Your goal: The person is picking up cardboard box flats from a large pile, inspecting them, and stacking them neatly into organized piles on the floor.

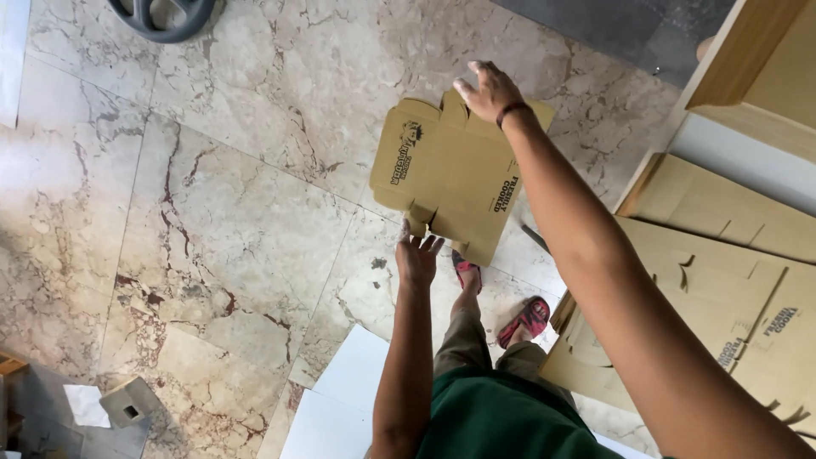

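Note:
A flat, unfolded brown cardboard box (450, 174) with black print hangs above the marble floor (221, 212), held between my two hands. My right hand (486, 92) grips its far edge, arm stretched out from the lower right. The near edge rests against the spread fingers of my left hand (416, 255). Below the cardboard are my feet in red sandals (527, 316); the cardboard partly hides one foot.
A stack of the same flat cardboard boxes (722, 280) lies at the right, beside a wooden furniture piece (748, 51). White sheets (357, 399) lie near my legs. A dark ring-shaped object (161, 19) sits at the top left, a small grey block (127, 404) at the bottom left.

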